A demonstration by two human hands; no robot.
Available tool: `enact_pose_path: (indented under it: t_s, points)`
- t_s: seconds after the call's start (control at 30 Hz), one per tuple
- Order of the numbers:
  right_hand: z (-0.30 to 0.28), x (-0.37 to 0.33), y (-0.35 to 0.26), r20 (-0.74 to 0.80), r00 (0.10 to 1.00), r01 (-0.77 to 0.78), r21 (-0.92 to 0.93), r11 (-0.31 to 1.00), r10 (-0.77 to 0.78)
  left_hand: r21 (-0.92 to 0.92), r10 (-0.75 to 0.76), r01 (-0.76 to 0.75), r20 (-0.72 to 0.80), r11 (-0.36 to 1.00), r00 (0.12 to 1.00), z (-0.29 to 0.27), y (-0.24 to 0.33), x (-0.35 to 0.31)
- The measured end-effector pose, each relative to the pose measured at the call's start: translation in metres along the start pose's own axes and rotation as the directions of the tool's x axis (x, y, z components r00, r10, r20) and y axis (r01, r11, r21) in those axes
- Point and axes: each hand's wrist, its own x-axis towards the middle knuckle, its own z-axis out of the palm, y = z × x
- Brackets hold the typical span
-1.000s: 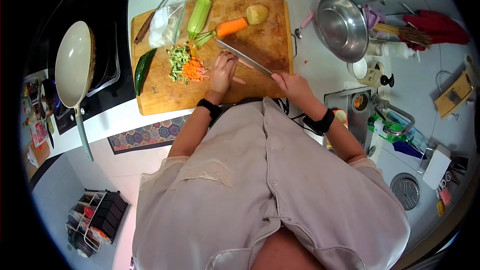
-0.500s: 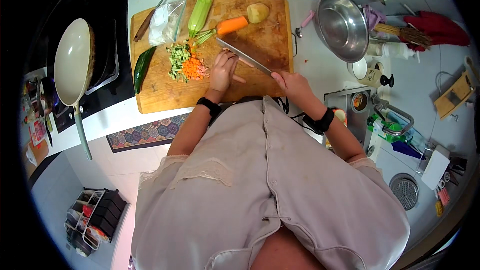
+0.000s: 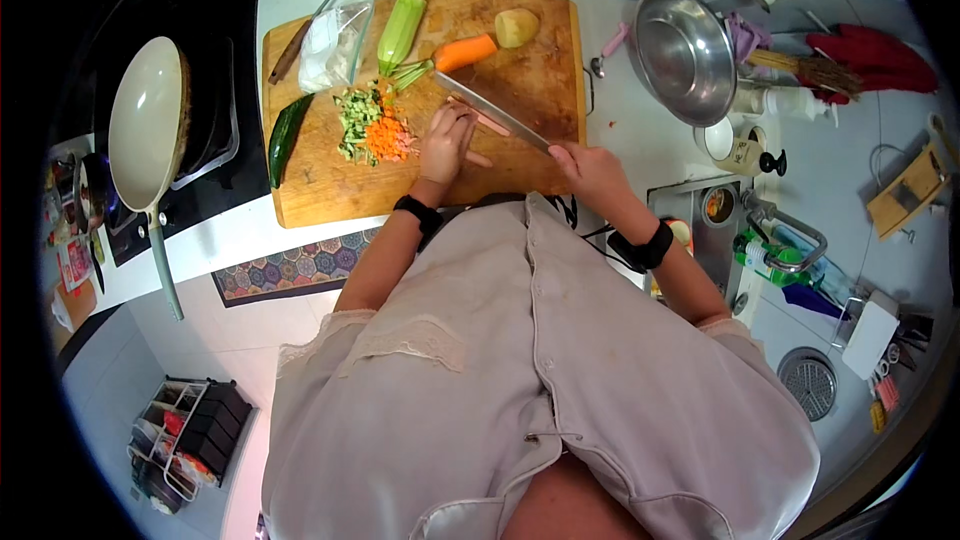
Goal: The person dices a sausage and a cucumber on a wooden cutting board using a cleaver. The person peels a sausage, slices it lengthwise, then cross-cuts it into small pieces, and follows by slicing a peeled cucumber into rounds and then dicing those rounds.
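My right hand [image 3: 592, 176] is closed round the handle of a kitchen knife [image 3: 496, 114], whose blade slants up and left over the wooden cutting board [image 3: 345, 195]. Close by the blade, my left hand [image 3: 446, 142] presses down with bent fingers on pink strips that look like ham sausage [image 3: 492, 124]. One strip end pokes out below that hand. Left of it lie diced orange carrot [image 3: 388, 140], chopped green pieces [image 3: 356, 118] and small pink bits. A peeled carrot [image 3: 465, 52], a peeled green stalk [image 3: 401, 32] and a peeled potato [image 3: 516, 28] rest farther up the board.
A cucumber piece [image 3: 289, 140] and a plastic bag [image 3: 333, 45] lie at the board's left. Beyond is a pan [image 3: 147, 130] on the black stove. To the right stand a steel bowl [image 3: 685, 55], a pink-handled peeler [image 3: 610, 48] and the sink [image 3: 690, 202].
The knife and my right hand have shifted slightly to the right, showing more of the pink strip between blade and fingers. My left hand stays in place.
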Motion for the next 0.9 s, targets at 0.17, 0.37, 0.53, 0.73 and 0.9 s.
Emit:
enact_pose_path:
  t_s: [0.17,0.37,0.53,0.73,0.9]
  points:
    - [-0.007,0.0,0.005,-0.075,0.997,0.013,0.045,0.999,-0.01,0.005,0.062,-0.062,0.017,0.998,0.998,-0.021,0.014,0.013]
    - [-0.018,-0.008,0.024,-0.137,0.97,0.182,-0.136,0.974,-0.201,-0.066,-0.143,0.134,-0.149,0.989,0.978,-0.079,-0.001,0.01]
    - [-0.015,-0.015,0.04,-0.139,0.875,0.397,-0.342,0.852,-0.463,-0.511,-0.434,0.554,0.344,0.657,0.833,-0.125,-0.002,0.059]
    - [-0.026,-0.022,0.021,-0.084,0.786,0.522,-0.441,0.73,-0.612,-0.238,0.076,0.529,0.948,0.815,0.308,-0.108,0.008,0.09]
    - [-0.015,-0.03,0.03,-0.173,0.752,0.522,-0.433,0.735,-0.636,-0.119,0.046,0.635,0.99,0.763,0.13,-0.096,0.021,0.084]
